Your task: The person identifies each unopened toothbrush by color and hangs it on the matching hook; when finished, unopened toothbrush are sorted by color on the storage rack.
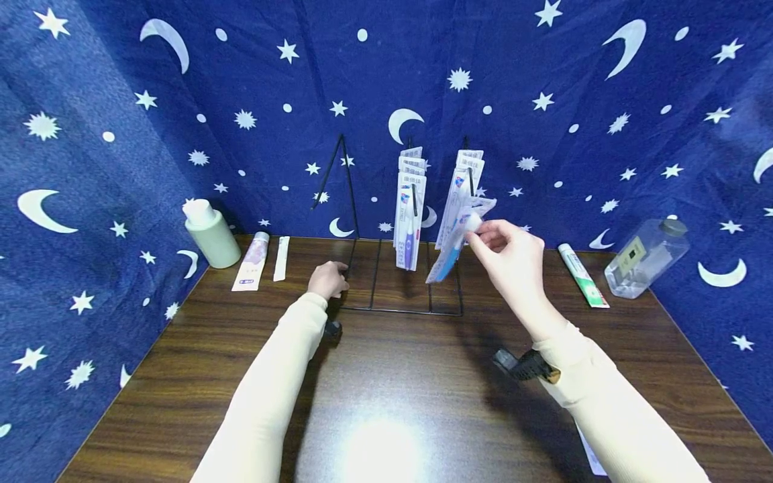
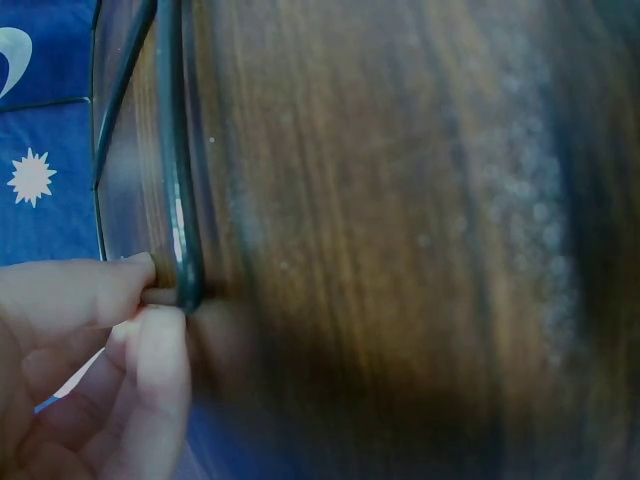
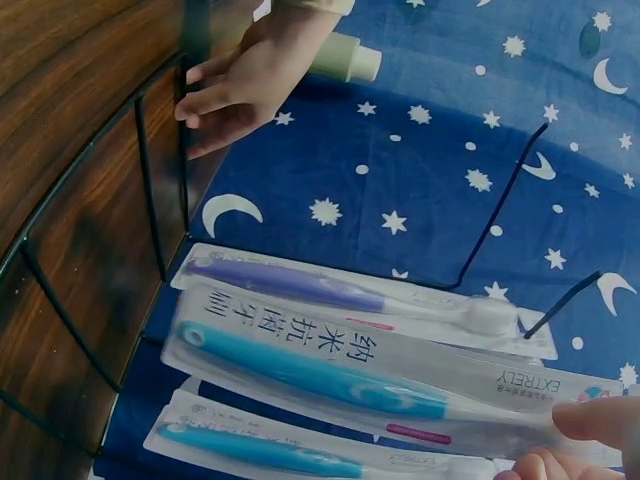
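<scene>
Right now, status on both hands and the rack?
Left hand pinches wire rack base corner. Right hand pinches top of blue toothbrush pack at right hook. Other hanging packs crowd close beside.

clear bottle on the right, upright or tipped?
Tipped. The clear bottle lies on its side on the table, cap toward the backdrop.

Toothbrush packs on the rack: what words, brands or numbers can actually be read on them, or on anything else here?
"EXTRELY": on the blue toothbrush pack that the right hand pinches, seen upside down in the right wrist view.
Large Chinese characters beside it on the same pack: visible, but I cannot read them surely.
Purple toothbrush pack, white tube, green tube, clear bottle label: print too small or blurred.
</scene>
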`<act>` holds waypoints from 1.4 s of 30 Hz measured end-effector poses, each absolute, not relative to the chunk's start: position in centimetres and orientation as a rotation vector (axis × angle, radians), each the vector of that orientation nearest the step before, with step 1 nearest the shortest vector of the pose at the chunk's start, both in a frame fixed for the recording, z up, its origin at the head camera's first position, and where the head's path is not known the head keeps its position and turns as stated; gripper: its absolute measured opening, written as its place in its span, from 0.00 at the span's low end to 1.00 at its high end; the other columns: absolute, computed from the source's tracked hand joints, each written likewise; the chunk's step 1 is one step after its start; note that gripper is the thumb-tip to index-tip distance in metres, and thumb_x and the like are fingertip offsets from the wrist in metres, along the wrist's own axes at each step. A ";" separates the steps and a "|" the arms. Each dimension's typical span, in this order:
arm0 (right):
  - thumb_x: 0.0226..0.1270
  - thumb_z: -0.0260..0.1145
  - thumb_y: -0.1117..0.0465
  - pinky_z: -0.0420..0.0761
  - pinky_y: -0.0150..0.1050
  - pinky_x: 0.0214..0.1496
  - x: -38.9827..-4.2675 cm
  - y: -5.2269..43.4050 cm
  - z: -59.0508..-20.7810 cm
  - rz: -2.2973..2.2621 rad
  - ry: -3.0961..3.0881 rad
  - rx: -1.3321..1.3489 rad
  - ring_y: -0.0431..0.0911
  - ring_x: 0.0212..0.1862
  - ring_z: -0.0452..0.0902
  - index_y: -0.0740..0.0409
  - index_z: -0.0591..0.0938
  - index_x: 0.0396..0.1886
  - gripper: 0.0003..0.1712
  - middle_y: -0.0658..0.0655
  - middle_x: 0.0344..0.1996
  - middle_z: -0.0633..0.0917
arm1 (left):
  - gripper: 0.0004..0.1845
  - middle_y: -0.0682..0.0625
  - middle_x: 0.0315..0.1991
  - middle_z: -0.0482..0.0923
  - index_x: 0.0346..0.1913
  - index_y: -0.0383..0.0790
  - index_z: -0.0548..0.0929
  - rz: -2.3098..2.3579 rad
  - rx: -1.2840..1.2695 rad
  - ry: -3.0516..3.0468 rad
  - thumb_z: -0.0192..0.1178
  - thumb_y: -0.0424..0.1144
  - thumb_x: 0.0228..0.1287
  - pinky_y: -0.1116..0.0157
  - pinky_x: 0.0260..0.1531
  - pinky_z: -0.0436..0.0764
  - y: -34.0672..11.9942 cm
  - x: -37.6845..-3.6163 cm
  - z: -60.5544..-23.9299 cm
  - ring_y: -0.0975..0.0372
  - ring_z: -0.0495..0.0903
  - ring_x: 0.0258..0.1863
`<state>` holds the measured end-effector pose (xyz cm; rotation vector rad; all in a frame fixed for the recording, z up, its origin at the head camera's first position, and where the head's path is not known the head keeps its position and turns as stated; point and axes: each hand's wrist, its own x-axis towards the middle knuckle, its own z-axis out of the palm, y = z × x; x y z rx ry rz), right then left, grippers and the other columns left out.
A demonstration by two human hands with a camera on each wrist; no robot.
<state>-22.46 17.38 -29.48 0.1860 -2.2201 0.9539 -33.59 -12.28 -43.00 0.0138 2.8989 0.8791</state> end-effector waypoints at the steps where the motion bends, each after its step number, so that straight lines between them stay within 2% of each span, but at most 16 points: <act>1: 0.56 0.69 0.60 0.67 0.14 0.26 -22.7 17.4 -29.5 0.948 -2.229 0.183 0.20 0.22 0.67 0.64 0.85 0.29 0.09 0.58 0.21 0.85 | 0.27 0.43 0.37 0.85 0.57 0.36 0.79 0.883 0.009 2.894 0.62 0.28 0.50 0.70 0.21 0.83 -12.3 -33.6 -43.0 0.62 0.83 0.18; 7: 0.55 0.69 0.60 0.67 0.15 0.26 -24.0 17.4 -29.7 0.929 -2.248 0.185 0.21 0.21 0.66 0.65 0.85 0.30 0.10 0.59 0.21 0.85 | 0.26 0.43 0.40 0.84 0.58 0.36 0.78 0.862 0.009 2.881 0.63 0.30 0.52 0.69 0.24 0.84 -12.3 -33.7 -42.9 0.60 0.85 0.21; 9: 0.56 0.69 0.60 0.66 0.17 0.28 -24.5 17.4 -29.7 0.929 -2.246 0.190 0.23 0.21 0.67 0.65 0.85 0.31 0.11 0.59 0.22 0.85 | 0.27 0.43 0.39 0.84 0.59 0.37 0.78 0.860 0.003 2.878 0.64 0.30 0.52 0.69 0.25 0.84 -12.3 -33.8 -42.9 0.61 0.84 0.21; 12: 0.56 0.70 0.59 0.66 0.20 0.28 -25.4 17.3 -29.7 0.914 -2.246 0.186 0.29 0.21 0.71 0.66 0.85 0.31 0.11 0.60 0.21 0.85 | 0.27 0.44 0.38 0.85 0.59 0.38 0.78 0.873 -0.006 2.876 0.63 0.30 0.51 0.70 0.24 0.83 -12.3 -33.7 -43.0 0.62 0.84 0.19; 16: 0.56 0.69 0.60 0.68 0.24 0.26 -26.6 17.2 -29.6 0.891 -2.248 0.176 0.44 0.23 0.78 0.67 0.85 0.31 0.12 0.61 0.22 0.86 | 0.27 0.44 0.36 0.85 0.58 0.37 0.78 0.888 -0.017 2.880 0.62 0.29 0.50 0.71 0.22 0.83 -12.4 -33.6 -43.0 0.62 0.83 0.18; 19: 0.57 0.69 0.60 0.73 0.32 0.30 -27.4 17.1 -29.5 0.893 -2.261 0.157 0.51 0.25 0.81 0.69 0.84 0.33 0.13 0.62 0.23 0.86 | 0.27 0.44 0.37 0.85 0.58 0.37 0.78 0.885 -0.027 2.882 0.62 0.29 0.50 0.71 0.23 0.83 -12.4 -33.6 -42.9 0.63 0.83 0.18; 21: 0.57 0.68 0.60 0.74 0.38 0.32 -27.9 17.1 -29.5 0.903 -2.266 0.135 0.53 0.26 0.81 0.70 0.84 0.33 0.14 0.63 0.24 0.86 | 0.27 0.43 0.37 0.85 0.59 0.37 0.78 0.876 -0.029 2.881 0.62 0.29 0.50 0.71 0.23 0.83 -12.3 -33.5 -42.9 0.63 0.83 0.18; 23: 0.58 0.68 0.60 0.75 0.40 0.32 -28.3 17.2 -29.5 0.912 -2.271 0.113 0.52 0.26 0.81 0.69 0.84 0.33 0.14 0.63 0.24 0.86 | 0.27 0.43 0.37 0.85 0.59 0.37 0.78 0.872 -0.024 2.881 0.62 0.29 0.50 0.70 0.25 0.83 -12.3 -33.5 -42.9 0.63 0.83 0.18; 27: 0.58 0.67 0.59 0.73 0.38 0.30 -29.0 17.5 -29.6 0.914 -2.263 0.091 0.51 0.26 0.79 0.68 0.84 0.33 0.13 0.63 0.24 0.85 | 0.27 0.43 0.37 0.85 0.58 0.37 0.78 0.874 -0.007 2.890 0.62 0.29 0.50 0.69 0.26 0.84 -12.2 -33.5 -42.8 0.62 0.84 0.18; 33: 0.58 0.67 0.58 0.75 0.42 0.38 -29.0 18.1 -29.9 0.918 -2.294 0.072 0.52 0.27 0.80 0.67 0.84 0.37 0.15 0.63 0.25 0.86 | 0.26 0.43 0.37 0.85 0.58 0.38 0.79 0.884 0.003 2.889 0.63 0.30 0.51 0.68 0.28 0.84 -12.2 -33.5 -43.1 0.61 0.84 0.19; 36: 0.58 0.67 0.58 0.75 0.44 0.38 -28.6 18.4 -30.0 0.911 -2.313 0.064 0.51 0.28 0.81 0.66 0.84 0.38 0.15 0.63 0.26 0.86 | 0.27 0.44 0.37 0.85 0.58 0.38 0.78 0.882 -0.002 2.887 0.63 0.30 0.51 0.68 0.29 0.85 -12.2 -33.5 -43.1 0.61 0.84 0.19; 39: 0.58 0.67 0.58 0.75 0.42 0.38 -28.1 18.9 -30.2 0.895 -2.321 0.061 0.48 0.27 0.80 0.65 0.85 0.39 0.14 0.62 0.26 0.86 | 0.27 0.44 0.37 0.85 0.59 0.38 0.78 0.879 -0.006 2.885 0.63 0.30 0.52 0.68 0.28 0.85 -12.2 -33.4 -42.9 0.61 0.84 0.20; 40: 0.58 0.67 0.59 0.75 0.41 0.36 -27.9 19.1 -30.2 0.891 -2.324 0.061 0.45 0.26 0.79 0.65 0.85 0.38 0.14 0.62 0.26 0.86 | 0.27 0.44 0.37 0.85 0.59 0.38 0.78 0.879 -0.006 2.887 0.63 0.30 0.52 0.68 0.28 0.85 -12.2 -33.4 -42.9 0.61 0.84 0.20; 42: 0.58 0.67 0.59 0.74 0.42 0.39 -27.4 19.6 -30.4 0.886 -2.333 0.067 0.40 0.24 0.77 0.64 0.85 0.38 0.14 0.63 0.25 0.86 | 0.26 0.44 0.38 0.85 0.59 0.38 0.78 0.875 -0.008 2.891 0.63 0.30 0.53 0.68 0.28 0.85 -12.2 -33.3 -42.8 0.60 0.85 0.21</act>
